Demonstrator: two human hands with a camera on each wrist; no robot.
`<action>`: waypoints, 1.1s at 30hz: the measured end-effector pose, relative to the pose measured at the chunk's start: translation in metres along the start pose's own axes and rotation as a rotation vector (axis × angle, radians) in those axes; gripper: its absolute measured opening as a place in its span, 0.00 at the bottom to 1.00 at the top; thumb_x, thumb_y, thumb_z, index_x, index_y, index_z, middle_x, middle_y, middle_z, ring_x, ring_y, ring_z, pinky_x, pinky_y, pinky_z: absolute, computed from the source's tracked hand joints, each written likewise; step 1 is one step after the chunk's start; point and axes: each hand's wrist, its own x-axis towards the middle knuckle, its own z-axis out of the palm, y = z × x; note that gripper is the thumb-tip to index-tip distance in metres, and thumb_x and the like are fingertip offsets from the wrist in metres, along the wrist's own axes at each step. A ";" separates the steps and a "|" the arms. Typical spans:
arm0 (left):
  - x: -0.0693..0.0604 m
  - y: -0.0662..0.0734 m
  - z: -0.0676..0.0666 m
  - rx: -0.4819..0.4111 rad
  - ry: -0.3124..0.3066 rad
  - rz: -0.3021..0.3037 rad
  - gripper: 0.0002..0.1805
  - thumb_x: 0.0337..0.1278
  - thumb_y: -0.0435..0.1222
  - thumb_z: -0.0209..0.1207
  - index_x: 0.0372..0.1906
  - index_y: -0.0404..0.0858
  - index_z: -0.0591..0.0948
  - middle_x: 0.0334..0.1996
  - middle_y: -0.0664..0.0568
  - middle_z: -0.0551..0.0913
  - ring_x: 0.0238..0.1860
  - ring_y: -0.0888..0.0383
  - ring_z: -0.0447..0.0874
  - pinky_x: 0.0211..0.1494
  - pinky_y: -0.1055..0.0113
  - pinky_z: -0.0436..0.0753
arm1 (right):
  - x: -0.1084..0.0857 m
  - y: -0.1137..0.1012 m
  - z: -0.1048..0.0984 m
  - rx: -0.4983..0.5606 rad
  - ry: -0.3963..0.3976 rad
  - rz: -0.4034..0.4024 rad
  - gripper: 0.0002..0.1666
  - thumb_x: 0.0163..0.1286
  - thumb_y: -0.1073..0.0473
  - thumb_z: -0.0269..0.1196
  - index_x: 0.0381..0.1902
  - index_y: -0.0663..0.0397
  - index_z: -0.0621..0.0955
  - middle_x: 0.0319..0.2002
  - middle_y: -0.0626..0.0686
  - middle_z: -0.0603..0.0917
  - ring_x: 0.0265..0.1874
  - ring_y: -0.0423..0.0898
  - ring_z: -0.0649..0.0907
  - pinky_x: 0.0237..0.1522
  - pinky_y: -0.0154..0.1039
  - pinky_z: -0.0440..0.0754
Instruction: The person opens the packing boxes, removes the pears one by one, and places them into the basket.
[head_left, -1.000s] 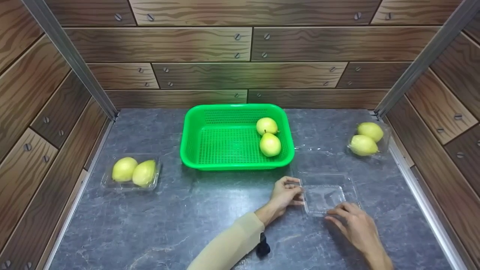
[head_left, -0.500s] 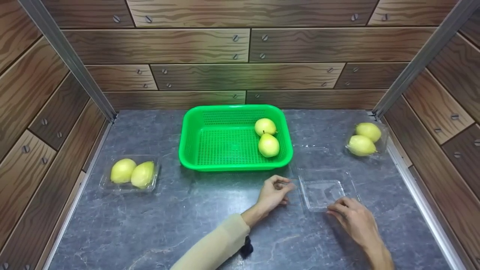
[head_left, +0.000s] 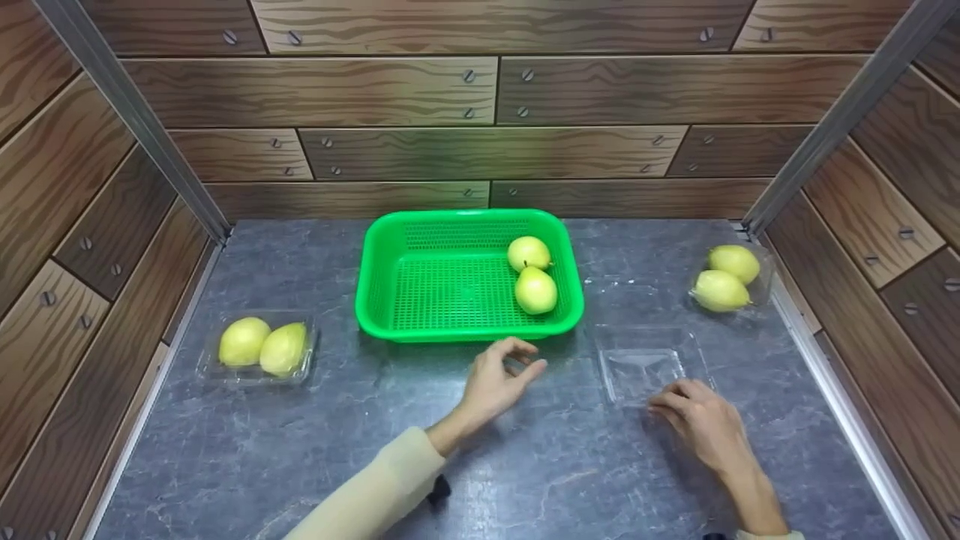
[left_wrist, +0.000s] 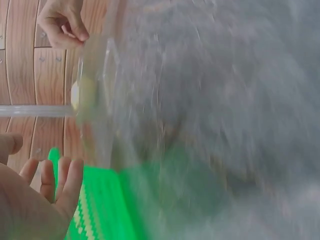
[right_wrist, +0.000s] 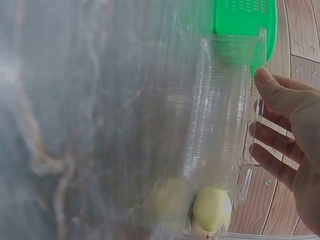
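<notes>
A clear plastic clamshell box (head_left: pixel 643 367) stands unfolded on the table, with nothing visible inside it. My right hand (head_left: pixel 699 420) pinches its near rim, thumb on one side and fingers on the other in the right wrist view. My left hand (head_left: pixel 499 382) is off the box, in front of the green basket (head_left: pixel 469 334), its fingers loosely bent around nothing. Two yellow-green pears, a front pear (head_left: pixel 535 291) and a back pear (head_left: pixel 529 253), lie at the basket's right end.
A clear box (head_left: pixel 311 367) with two pears sits at the left. Another packed box (head_left: pixel 763 281) is at the far right, by the side wall (head_left: pixel 862 202). Wood-patterned panels (head_left: pixel 375 90) close off the back.
My left hand has let go of the clear box and moved left towards the front of the basket. The box has slid slightly away from me, with my right hand still at its rim.
</notes>
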 end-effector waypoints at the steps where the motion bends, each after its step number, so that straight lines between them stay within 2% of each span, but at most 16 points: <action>1: -0.001 0.000 -0.006 0.031 0.006 0.027 0.16 0.65 0.45 0.70 0.50 0.40 0.87 0.45 0.43 0.89 0.40 0.51 0.90 0.46 0.59 0.92 | 0.001 0.001 0.000 -0.002 -0.002 -0.003 0.15 0.44 0.60 0.83 0.31 0.43 0.92 0.31 0.45 0.86 0.30 0.44 0.83 0.29 0.40 0.83; 5: -0.004 -0.001 -0.026 0.168 0.044 0.123 0.17 0.65 0.46 0.70 0.51 0.41 0.86 0.46 0.45 0.89 0.40 0.50 0.90 0.47 0.54 0.92 | 0.006 0.004 0.002 0.003 -0.018 -0.013 0.15 0.44 0.62 0.84 0.31 0.43 0.91 0.30 0.44 0.85 0.30 0.43 0.82 0.28 0.39 0.83; 10: -0.008 -0.006 -0.046 0.353 0.152 0.212 0.18 0.62 0.49 0.71 0.51 0.44 0.87 0.46 0.50 0.87 0.44 0.53 0.85 0.46 0.61 0.86 | 0.012 0.006 0.005 0.021 -0.035 -0.025 0.17 0.43 0.65 0.84 0.32 0.43 0.91 0.30 0.44 0.85 0.30 0.42 0.81 0.28 0.37 0.81; 16: -0.008 -0.019 -0.067 0.448 0.226 0.296 0.19 0.60 0.49 0.72 0.51 0.44 0.87 0.48 0.47 0.83 0.53 0.49 0.80 0.62 0.49 0.79 | 0.018 0.010 0.010 0.016 -0.046 -0.044 0.17 0.45 0.66 0.83 0.33 0.43 0.92 0.31 0.45 0.84 0.30 0.44 0.82 0.26 0.39 0.82; 19: -0.007 -0.027 -0.079 0.502 0.254 0.330 0.19 0.60 0.50 0.72 0.51 0.45 0.87 0.49 0.47 0.83 0.54 0.48 0.79 0.63 0.46 0.78 | 0.022 0.013 0.013 0.010 -0.043 -0.061 0.18 0.45 0.68 0.82 0.34 0.43 0.92 0.31 0.46 0.84 0.31 0.44 0.82 0.26 0.40 0.82; 22: -0.007 -0.035 -0.091 0.549 0.279 0.352 0.19 0.59 0.50 0.72 0.50 0.45 0.87 0.49 0.46 0.83 0.54 0.46 0.79 0.65 0.43 0.77 | 0.026 0.015 0.016 0.013 -0.042 -0.076 0.19 0.46 0.70 0.81 0.34 0.44 0.92 0.32 0.47 0.84 0.31 0.45 0.82 0.26 0.40 0.83; 26: -0.009 -0.045 -0.104 0.584 0.303 0.345 0.18 0.59 0.49 0.73 0.50 0.45 0.88 0.49 0.45 0.83 0.54 0.45 0.79 0.66 0.39 0.75 | 0.031 0.017 0.019 0.016 -0.059 -0.079 0.19 0.48 0.71 0.80 0.35 0.44 0.92 0.33 0.47 0.85 0.32 0.45 0.83 0.28 0.41 0.85; 33: -0.006 -0.057 -0.117 0.637 0.348 0.347 0.15 0.57 0.45 0.75 0.48 0.46 0.89 0.46 0.45 0.83 0.51 0.45 0.77 0.63 0.40 0.74 | 0.040 0.022 0.024 0.008 -0.083 -0.072 0.18 0.49 0.70 0.80 0.35 0.45 0.92 0.33 0.47 0.84 0.32 0.46 0.83 0.29 0.42 0.85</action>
